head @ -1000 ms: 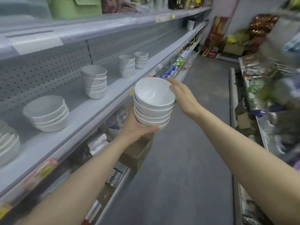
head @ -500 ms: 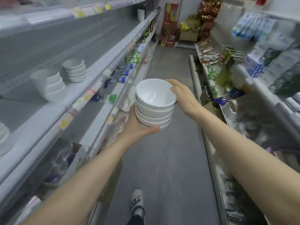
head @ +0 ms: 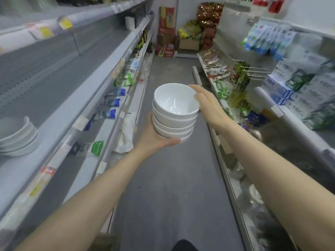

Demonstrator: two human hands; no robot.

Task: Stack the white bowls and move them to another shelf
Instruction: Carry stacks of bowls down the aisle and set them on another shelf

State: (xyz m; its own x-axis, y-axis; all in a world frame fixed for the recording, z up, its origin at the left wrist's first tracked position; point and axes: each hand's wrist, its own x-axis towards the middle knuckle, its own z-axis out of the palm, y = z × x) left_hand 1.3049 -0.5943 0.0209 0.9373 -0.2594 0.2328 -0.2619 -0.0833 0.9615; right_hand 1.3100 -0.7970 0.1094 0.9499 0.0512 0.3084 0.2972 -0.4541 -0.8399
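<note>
- Stack of white bowls is up in the air over the aisle floor, about mid-aisle, not touching any shelf. The bowls sit nested and upright, and the top one is empty.
- Left hand is cupped under the stack, with the thumb wrapped along the front of the bottom bowl.
- Right hand grips the top bowl's rim on the right side, fingers curled over the far edge.
- Left shelf is mostly bare grey, with another pile of white dishes at the near end, well apart from the carried stack.
- Green and blue packets hang on the lower left shelves.
- Cardboard boxes are piled at the far end of the aisle.
- The right-side shelves hold bagged goods, pretty blurry.
</note>
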